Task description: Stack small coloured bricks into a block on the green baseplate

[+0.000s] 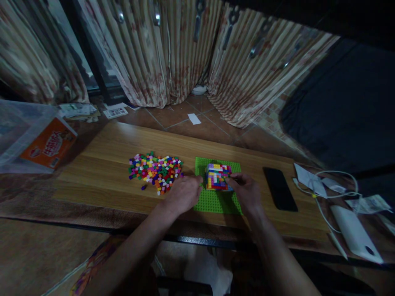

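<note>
Brick cube (217, 176) is kept steady on the green baseplate (216, 201) mid-tabletop (101, 152), left hand (184, 194) curled against one side, right hand (247, 191) pinched on the other, loose bricks (155, 168) heaped nearby.

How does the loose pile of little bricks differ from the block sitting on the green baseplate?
The loose pile lies scattered flat on the bare wooden table; the stacked block is joined into a cube-like block on the green baseplate. No hand touches the pile; the left hand and right hand flank the block. Both are multicoloured.
</note>
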`<action>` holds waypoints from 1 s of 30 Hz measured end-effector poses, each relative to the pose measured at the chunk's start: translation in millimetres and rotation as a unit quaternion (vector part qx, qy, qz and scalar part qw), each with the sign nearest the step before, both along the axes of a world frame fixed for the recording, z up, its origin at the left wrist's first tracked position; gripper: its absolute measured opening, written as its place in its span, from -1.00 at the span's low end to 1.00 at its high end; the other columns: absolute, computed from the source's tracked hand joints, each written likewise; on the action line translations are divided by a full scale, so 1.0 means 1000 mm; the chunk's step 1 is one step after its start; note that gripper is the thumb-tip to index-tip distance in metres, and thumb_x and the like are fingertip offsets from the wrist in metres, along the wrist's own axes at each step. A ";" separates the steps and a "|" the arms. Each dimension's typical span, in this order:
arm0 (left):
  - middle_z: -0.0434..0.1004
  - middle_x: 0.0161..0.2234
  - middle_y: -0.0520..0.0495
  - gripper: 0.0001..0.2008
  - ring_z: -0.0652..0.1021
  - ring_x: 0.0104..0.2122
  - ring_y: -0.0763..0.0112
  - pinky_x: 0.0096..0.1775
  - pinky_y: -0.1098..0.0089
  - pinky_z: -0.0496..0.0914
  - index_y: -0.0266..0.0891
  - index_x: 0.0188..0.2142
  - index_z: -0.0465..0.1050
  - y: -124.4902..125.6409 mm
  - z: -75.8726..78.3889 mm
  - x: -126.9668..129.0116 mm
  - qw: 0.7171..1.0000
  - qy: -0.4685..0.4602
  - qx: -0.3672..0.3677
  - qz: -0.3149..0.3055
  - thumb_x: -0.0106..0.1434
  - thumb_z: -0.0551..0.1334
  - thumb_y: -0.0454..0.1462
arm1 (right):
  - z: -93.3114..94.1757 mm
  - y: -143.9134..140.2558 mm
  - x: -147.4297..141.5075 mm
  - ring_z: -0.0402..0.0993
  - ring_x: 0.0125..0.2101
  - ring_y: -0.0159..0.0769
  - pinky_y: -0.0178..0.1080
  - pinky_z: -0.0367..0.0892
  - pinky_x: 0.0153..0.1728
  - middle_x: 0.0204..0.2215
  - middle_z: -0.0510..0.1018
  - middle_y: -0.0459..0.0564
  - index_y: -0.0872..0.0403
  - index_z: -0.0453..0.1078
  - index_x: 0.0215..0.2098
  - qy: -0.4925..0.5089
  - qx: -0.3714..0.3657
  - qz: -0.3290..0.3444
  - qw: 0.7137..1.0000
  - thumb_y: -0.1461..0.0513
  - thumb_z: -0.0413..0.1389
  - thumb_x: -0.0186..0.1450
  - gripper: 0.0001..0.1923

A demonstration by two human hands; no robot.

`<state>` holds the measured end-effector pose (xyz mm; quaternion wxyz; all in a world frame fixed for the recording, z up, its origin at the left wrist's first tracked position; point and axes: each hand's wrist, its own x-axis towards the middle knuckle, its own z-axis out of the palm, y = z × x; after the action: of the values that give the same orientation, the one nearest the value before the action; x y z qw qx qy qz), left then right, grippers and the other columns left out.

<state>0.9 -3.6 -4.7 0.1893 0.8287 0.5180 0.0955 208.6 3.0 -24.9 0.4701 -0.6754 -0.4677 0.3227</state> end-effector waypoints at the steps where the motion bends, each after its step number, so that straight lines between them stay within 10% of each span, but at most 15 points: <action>1: 0.60 -0.32 -0.14 -0.80 0.60 -0.24 0.22 -0.14 0.23 0.44 -0.25 -0.22 0.45 0.000 0.001 0.000 1.000 0.001 0.000 0.001 0.32 0.05 -0.33 | -0.001 0.000 0.000 0.47 -0.46 -0.28 -0.19 0.37 -0.37 -0.49 0.57 -0.01 0.12 0.45 -0.42 0.005 0.003 0.001 1.000 0.03 0.32 -0.05 -0.63; 12: 0.60 -0.34 -0.07 -0.80 0.57 -0.31 0.33 -0.27 0.42 0.36 -0.20 -0.27 0.49 0.015 0.016 -0.037 0.996 -0.013 0.005 0.088 0.30 0.07 -0.30 | 0.009 -0.001 0.001 0.41 -0.52 -0.35 -0.27 0.34 -0.45 -0.53 0.54 -0.06 0.11 0.47 -0.48 0.125 0.027 -0.031 0.991 -0.01 0.29 0.00 -0.64; 22: 0.63 -0.27 -0.10 -0.75 0.59 -0.24 0.29 -0.20 0.40 0.39 -0.22 -0.20 0.54 0.035 0.025 -0.091 0.967 0.013 0.039 0.250 0.25 0.09 -0.32 | 0.021 -0.007 -0.002 0.42 -0.51 -0.32 -0.29 0.31 -0.46 -0.54 0.55 -0.04 0.11 0.50 -0.46 0.035 0.019 -0.027 0.999 0.06 0.22 0.09 -0.74; 30: 0.60 -0.20 -0.16 -0.72 0.56 -0.16 0.28 -0.07 0.37 0.39 -0.26 -0.19 0.53 0.037 0.003 -0.064 0.983 0.054 0.079 0.157 0.22 0.08 -0.40 | 0.026 -0.010 -0.004 0.47 -0.45 -0.27 -0.28 0.32 -0.42 -0.52 0.57 -0.05 0.08 0.51 -0.43 -0.023 0.004 -0.011 1.000 0.03 0.19 0.12 -0.72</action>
<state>-62.8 33.3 -1.4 0.0773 0.7536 0.6417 0.1197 205.1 -6.8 0.7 0.4654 -0.6857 -0.4723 0.3002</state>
